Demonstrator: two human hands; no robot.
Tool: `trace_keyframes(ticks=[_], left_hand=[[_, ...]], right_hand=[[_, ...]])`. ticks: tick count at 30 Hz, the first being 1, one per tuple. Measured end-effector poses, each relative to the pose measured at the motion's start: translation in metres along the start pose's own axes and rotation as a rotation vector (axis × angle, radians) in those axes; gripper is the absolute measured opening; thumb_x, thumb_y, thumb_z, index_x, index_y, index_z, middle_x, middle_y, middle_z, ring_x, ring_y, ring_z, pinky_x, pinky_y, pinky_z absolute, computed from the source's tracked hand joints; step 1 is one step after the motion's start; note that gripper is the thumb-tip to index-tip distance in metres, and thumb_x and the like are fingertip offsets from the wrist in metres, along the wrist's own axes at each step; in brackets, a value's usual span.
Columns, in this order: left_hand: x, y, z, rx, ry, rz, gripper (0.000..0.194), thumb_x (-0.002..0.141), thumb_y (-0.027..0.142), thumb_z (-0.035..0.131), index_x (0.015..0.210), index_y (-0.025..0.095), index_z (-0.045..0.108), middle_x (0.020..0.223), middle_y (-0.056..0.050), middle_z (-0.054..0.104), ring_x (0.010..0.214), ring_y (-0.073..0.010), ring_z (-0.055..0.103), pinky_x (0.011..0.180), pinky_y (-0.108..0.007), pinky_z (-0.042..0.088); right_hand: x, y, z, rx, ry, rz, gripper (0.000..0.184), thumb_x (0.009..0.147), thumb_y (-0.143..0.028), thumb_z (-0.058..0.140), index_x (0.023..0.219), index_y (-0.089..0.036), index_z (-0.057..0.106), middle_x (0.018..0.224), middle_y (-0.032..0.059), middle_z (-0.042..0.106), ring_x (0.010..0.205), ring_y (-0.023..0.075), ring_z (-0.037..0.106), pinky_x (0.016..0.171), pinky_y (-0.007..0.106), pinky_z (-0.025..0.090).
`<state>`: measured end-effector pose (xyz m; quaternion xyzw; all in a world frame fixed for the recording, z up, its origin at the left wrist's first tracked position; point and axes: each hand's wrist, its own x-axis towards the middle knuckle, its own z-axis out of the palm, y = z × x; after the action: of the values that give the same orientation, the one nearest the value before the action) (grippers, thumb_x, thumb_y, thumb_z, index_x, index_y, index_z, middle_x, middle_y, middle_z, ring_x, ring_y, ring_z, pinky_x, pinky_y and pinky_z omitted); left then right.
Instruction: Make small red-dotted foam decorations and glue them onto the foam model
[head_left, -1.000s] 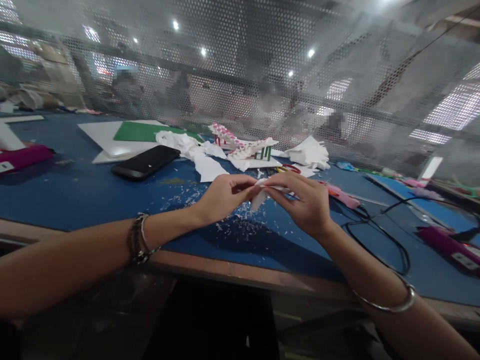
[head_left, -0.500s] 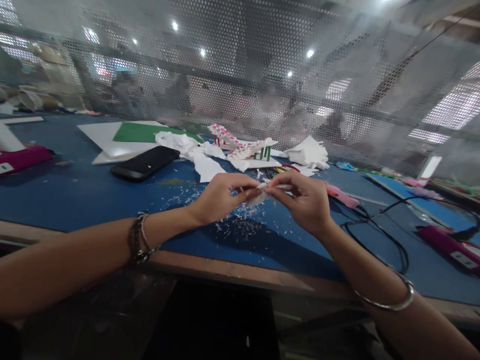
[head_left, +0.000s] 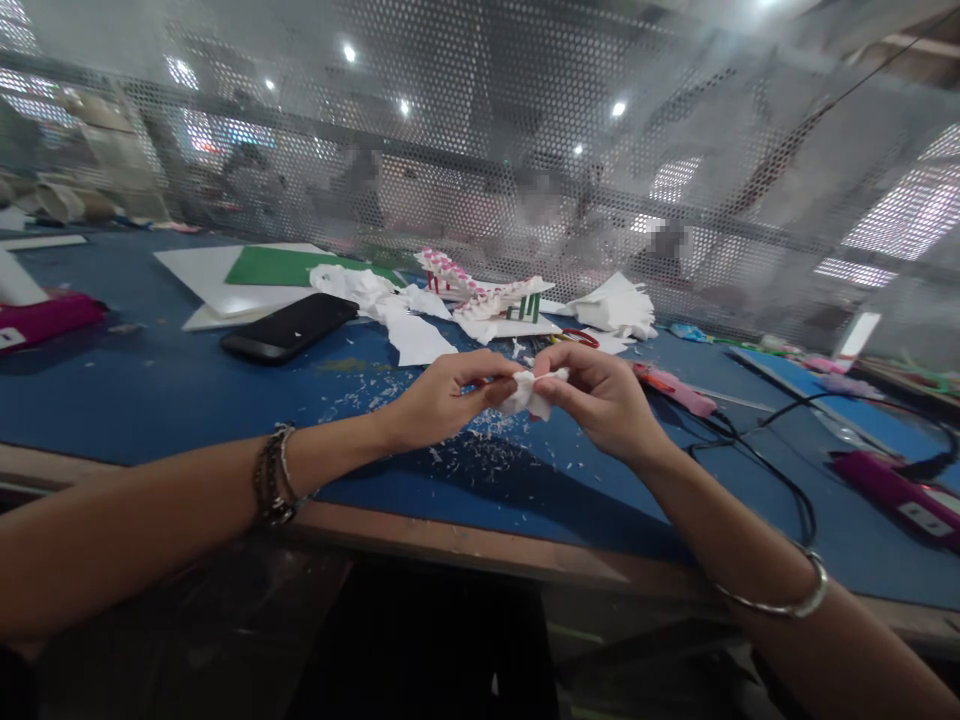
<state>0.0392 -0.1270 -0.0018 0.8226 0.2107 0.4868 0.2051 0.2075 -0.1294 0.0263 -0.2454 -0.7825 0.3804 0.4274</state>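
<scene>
My left hand [head_left: 454, 398] and my right hand [head_left: 604, 400] meet over the blue tabletop, each closed in a pinch. Between their fingertips is a small crumpled piece of white paper [head_left: 523, 395], its lower edge ruffled and hanging below the fingers. Fingers cover part of it. White paper shavings [head_left: 487, 455] are scattered on the table underneath. Just beyond the hands stand small white models with pink dots on red and green legs [head_left: 499, 292]. Red-handled scissors [head_left: 580, 338] lie behind my right hand, partly hidden.
A black phone [head_left: 292, 328] lies to the left, near white sheets [head_left: 202, 275] and a green sheet [head_left: 277, 266]. Crumpled white paper [head_left: 619, 305] sits at the back. On the right are a pink glue gun [head_left: 679, 388], a black cable [head_left: 795, 490] and a purple power strip [head_left: 892, 490]. Perforated metal screen [head_left: 480, 130] behind.
The white paper piece between the fingers has turned and shows more of its ruffled surface. My right fingers have shifted slightly left on it; the left hand stays nearly in place.
</scene>
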Motion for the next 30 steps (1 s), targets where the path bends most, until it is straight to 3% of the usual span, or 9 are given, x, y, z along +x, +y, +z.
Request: trace_keyframes(ticks=[6, 13, 19, 26, 30], left_hand=[[-0.001, 0.000, 0.000, 0.067, -0.003, 0.015, 0.016, 0.080, 0.016, 0.042, 0.078, 0.014, 0.058, 0.073, -0.003, 0.058, 0.066, -0.0093, 0.051, 0.059, -0.019, 0.041], [-0.002, 0.002, 0.003, -0.011, 0.091, -0.053, 0.013, 0.079, 0.021, 0.046, 0.089, 0.014, 0.051, 0.069, 0.000, 0.057, 0.062, -0.0090, 0.052, 0.056, -0.019, 0.042], [-0.002, 0.007, 0.002, 0.064, 0.127, -0.076, 0.013, 0.079, 0.021, 0.044, 0.079, 0.013, 0.055, 0.072, -0.003, 0.062, 0.064, -0.0093, 0.055, 0.056, -0.019, 0.043], [-0.003, 0.008, -0.001, 0.194, 0.077, 0.020, 0.017, 0.078, 0.027, 0.051, 0.086, 0.012, 0.057, 0.082, -0.006, 0.063, 0.069, -0.0110, 0.055, 0.062, -0.021, 0.045], [-0.004, 0.005, -0.002, 0.256, 0.069, 0.069, 0.015, 0.080, 0.021, 0.048, 0.090, 0.013, 0.056, 0.084, -0.006, 0.062, 0.072, -0.0108, 0.055, 0.064, -0.021, 0.044]], right_hand=[[-0.001, 0.004, -0.001, -0.041, -0.026, 0.011, 0.010, 0.068, -0.022, 0.060, 0.068, -0.015, 0.053, 0.059, -0.0035, 0.050, 0.050, 0.0044, 0.046, 0.045, 0.017, 0.036], [-0.004, 0.004, 0.008, -0.259, 0.093, -0.131, 0.007, 0.069, -0.020, 0.058, 0.068, -0.017, 0.053, 0.063, -0.0033, 0.053, 0.053, 0.0051, 0.047, 0.047, 0.017, 0.037], [-0.007, 0.005, 0.011, -0.420, 0.183, -0.246, 0.005, 0.072, -0.019, 0.057, 0.069, -0.018, 0.054, 0.065, -0.0030, 0.058, 0.056, 0.0060, 0.051, 0.048, 0.017, 0.038], [-0.008, 0.005, 0.011, -0.490, 0.243, -0.287, 0.006, 0.072, -0.021, 0.058, 0.068, -0.018, 0.056, 0.063, -0.0027, 0.060, 0.056, 0.0068, 0.053, 0.049, 0.018, 0.040], [-0.008, 0.005, 0.010, -0.537, 0.242, -0.304, 0.003, 0.073, -0.018, 0.057, 0.070, -0.017, 0.058, 0.065, -0.0019, 0.063, 0.055, 0.0063, 0.054, 0.047, 0.017, 0.039]])
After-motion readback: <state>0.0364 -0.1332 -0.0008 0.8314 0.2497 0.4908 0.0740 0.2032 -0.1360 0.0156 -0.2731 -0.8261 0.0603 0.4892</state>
